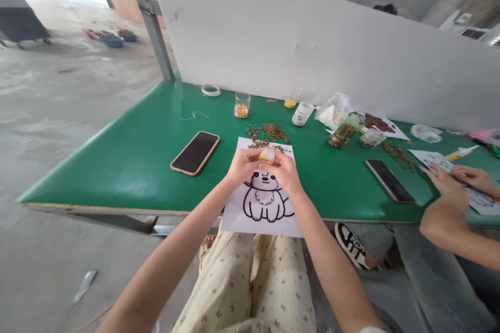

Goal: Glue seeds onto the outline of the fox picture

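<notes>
Both hands meet over the upper part of a white sheet [234, 213] printed with a black-outlined dog. My left hand [242, 165] and my right hand [284, 169] are closed around a small white and yellow glue bottle [267, 155], seen end-on between the fingers. Dark red bits lie on the left side of the dog's head, partly behind the fingers. Loose brown and reddish seeds [273, 131] are heaped on the green table just beyond the sheet, some on its top edge.
A phone [196, 152] lies left of the sheet, another phone [389, 180] to the right. Behind stand a jar of yellow kernels [241, 105], a white cup [302, 114] and a tilted green jar [346, 130]. Another person's hands [449, 187] work at the right. A white panel [312, 36] borders the back.
</notes>
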`<state>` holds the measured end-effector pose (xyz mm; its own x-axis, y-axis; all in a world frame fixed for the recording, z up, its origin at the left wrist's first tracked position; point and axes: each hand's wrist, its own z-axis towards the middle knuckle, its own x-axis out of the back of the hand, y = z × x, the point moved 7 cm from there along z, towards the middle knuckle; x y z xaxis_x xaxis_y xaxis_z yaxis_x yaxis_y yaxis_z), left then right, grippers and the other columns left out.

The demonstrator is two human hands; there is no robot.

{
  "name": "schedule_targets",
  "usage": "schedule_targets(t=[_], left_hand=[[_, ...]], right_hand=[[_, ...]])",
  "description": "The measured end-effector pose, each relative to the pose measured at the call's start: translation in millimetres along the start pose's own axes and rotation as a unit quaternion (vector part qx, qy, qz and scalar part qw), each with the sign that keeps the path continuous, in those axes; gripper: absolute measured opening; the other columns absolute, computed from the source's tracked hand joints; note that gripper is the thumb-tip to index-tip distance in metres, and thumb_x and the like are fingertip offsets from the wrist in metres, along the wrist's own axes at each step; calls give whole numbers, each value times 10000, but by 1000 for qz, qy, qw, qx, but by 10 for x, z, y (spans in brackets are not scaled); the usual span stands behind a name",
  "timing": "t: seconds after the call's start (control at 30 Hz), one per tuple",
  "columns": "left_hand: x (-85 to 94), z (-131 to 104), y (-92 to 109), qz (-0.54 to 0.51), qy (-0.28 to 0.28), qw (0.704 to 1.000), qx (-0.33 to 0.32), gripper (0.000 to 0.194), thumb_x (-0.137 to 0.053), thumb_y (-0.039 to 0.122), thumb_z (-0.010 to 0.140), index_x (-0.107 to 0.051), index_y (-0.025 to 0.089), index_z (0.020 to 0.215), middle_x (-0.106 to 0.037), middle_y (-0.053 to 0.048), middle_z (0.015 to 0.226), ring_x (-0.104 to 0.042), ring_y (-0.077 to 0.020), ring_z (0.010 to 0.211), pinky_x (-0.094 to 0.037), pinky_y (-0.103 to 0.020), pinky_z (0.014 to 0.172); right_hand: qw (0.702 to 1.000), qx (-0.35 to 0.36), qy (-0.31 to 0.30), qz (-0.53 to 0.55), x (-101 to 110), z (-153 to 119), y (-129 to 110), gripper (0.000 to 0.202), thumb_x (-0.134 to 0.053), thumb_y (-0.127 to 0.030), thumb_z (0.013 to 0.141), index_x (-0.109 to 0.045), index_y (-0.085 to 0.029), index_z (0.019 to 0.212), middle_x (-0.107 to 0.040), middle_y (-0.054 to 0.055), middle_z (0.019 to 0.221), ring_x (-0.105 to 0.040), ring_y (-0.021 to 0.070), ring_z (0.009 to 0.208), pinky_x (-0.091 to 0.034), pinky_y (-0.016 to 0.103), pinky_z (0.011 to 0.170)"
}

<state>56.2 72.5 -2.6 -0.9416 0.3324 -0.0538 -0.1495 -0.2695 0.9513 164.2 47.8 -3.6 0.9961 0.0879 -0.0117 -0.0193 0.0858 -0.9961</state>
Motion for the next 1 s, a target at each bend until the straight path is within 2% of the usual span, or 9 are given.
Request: schedule_targets(t=[0.3,0.5,0.83,1.0], left_hand=[[2,-1,4,-5,2,1000,2,269,-770,250,620,-762,109,849,-745,-64,787,-672,-186,739,-547,-276,696],[4,2,28,1,4,1000,0,260,-768,244,615,-760,109,837,-743,-58,778,-667,-181,731,-544,-275,695],[-25,17,-16,0,-15,1000,-6,262,-738,265,659,-757,107,867,-741,-75,817,-668,-180,748,-544,-289,720],[-25,13,-26,4,-17,1000,-4,264,-729,252,655,-756,112,877,-744,-71,827,-674,-190,774,-546,-295,734]], right_hand=[[1000,-5,23,-1,31,-1,45,516,-800,-396,543,-664,-193,998,-714,17,887,-653,245,908,-525,373,825],[1000,-2,18,12,19,-4,48,488,-797,-359,553,-665,-178,987,-708,10,840,-654,229,861,-526,364,810],[1000,8,11,-15,45,6,40,436,-782,-373,585,-681,-199,972,-715,-1,851,-657,226,863,-531,365,810],[1000,2,17,-16,57,2,58,470,-790,-393,570,-675,-203,984,-720,3,858,-659,235,883,-529,373,816]])
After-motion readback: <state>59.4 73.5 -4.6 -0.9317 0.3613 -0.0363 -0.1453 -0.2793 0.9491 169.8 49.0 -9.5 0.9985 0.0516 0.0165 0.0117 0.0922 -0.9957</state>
